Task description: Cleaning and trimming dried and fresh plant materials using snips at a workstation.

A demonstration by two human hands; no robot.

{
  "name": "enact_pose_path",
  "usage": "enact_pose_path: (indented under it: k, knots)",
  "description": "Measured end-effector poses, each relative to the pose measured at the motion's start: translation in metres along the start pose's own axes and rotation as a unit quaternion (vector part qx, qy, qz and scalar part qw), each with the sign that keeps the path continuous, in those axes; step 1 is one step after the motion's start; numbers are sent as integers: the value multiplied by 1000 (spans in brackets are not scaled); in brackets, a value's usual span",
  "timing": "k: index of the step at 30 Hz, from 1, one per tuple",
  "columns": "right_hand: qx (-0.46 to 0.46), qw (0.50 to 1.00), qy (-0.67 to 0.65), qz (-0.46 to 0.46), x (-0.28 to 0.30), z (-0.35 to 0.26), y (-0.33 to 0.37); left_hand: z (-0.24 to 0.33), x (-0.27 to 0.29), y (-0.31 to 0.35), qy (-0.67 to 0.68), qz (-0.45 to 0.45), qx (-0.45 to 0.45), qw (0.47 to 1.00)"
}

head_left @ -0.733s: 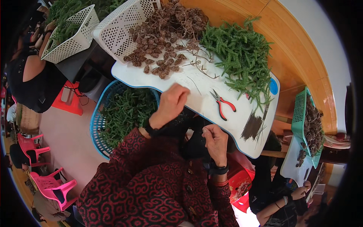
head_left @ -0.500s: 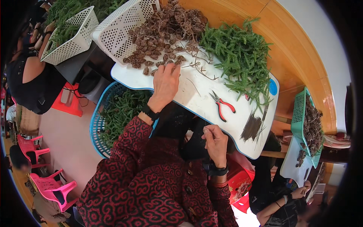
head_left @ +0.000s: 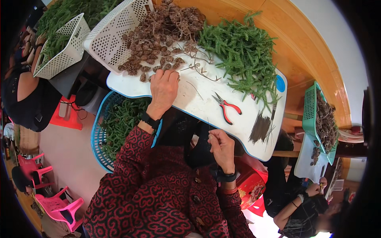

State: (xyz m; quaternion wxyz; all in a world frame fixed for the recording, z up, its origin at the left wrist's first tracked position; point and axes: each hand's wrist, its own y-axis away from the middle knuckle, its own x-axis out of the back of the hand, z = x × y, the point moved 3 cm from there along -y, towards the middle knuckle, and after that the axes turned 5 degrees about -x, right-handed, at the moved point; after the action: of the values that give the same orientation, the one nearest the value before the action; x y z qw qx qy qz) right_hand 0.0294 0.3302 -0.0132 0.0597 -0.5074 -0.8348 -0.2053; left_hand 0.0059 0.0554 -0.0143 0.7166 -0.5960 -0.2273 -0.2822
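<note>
My left hand (head_left: 164, 90) is over the near edge of the white board (head_left: 188, 103), just short of the loose brown pine cones (head_left: 149, 55). Its fingers are curled down, and what they hold is hidden. Below the board's edge, my right hand (head_left: 222, 148) pinches a thin dark wire (head_left: 208, 122) that points upward. Between the hands and the greenery lie red-handled pliers (head_left: 227, 108) with their jaws apart. Dark wires (head_left: 260, 129) are heaped at the board's right end. Green artificial fir sprigs (head_left: 240, 53) form a pile at the back.
A white perforated basket (head_left: 115, 35) tilts at the board's back left. Dry stems (head_left: 204, 71) lie beside the cones. A blue basket (head_left: 97, 135) of green sprigs stands low at left. Another person (head_left: 297, 210) sits at lower right near a green basket (head_left: 311, 115) of cones.
My left hand has drawn back from the cones toward the board's near edge. The whole view has shifted slightly. My right hand still pinches the wire.
</note>
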Motion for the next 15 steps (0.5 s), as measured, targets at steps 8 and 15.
enact_pose_path:
  k: [8,15]
  knots:
    - [8,999,-26,24,0,7,-2,39,10,24,572,-39,298,763]
    - [-23,994,-92,46,8,-13,9,89,8,51,838,-77,403,360]
